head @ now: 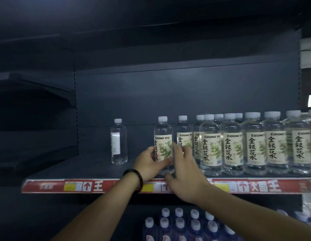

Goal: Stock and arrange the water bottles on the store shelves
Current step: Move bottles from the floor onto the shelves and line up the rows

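A clear water bottle [163, 136] with a white cap and a cream label stands upright near the front of the dark shelf [92, 169]. My left hand [148, 164] wraps its lower left side. My right hand [185, 169] presses against its right side. To the right, a row of several identical bottles [252, 145] fills the shelf, some two deep. Farther left, a lone bottle [118, 143] stands with its label turned away.
A red price strip [81, 186] runs along the shelf's front edge. On the shelf below stand several blue bottles [179, 223] with white caps. The dark back panel [168, 94] rises behind. Dark shelves [35, 94] lie at the left.
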The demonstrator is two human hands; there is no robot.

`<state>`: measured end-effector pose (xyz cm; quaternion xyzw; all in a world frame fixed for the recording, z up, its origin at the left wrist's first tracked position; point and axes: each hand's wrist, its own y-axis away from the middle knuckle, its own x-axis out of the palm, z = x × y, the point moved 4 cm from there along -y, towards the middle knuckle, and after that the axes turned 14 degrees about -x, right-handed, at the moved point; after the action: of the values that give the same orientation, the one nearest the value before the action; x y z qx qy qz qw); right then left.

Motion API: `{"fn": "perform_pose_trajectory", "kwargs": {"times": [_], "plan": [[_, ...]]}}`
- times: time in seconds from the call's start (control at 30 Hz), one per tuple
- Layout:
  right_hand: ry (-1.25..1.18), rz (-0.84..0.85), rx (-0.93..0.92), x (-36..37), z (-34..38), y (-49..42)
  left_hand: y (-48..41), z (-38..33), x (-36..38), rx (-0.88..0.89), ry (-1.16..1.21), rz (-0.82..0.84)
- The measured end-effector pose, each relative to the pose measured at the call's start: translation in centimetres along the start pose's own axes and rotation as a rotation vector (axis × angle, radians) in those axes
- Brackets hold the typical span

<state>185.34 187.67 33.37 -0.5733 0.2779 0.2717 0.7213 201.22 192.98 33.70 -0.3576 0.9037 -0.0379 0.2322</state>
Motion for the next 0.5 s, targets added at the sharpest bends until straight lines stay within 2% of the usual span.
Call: {"fn": "perform_pose_trajectory", "kwargs": {"times": [0.07,0.13,0.23,0.37,0.5], "plan": [[0.031,0.002,-0.02,-0.7,-0.2,0.8,0.3,-0.4,0.9,-0.032,0.074,0.121],[0.059,0.019,-0.037,-1.2,-0.4,1.7,0.3,-0.5,1.5,-0.033,0.102,0.167],[0.055,0.063,-0.028,-1.7,-0.6,2.5,0.4,-0.9,2.4,0.023,0.004,0.112],[0.096,0.09,-0.036,-2.7,-1.1,3.3,0.4,-1.6,3.7,0.034,-0.012,0.033],[0.15,0.118,-0.04,-3.5,-1.7,4.2,0.8,-2.2,5.1,0.05,0.027,0.051]]}}
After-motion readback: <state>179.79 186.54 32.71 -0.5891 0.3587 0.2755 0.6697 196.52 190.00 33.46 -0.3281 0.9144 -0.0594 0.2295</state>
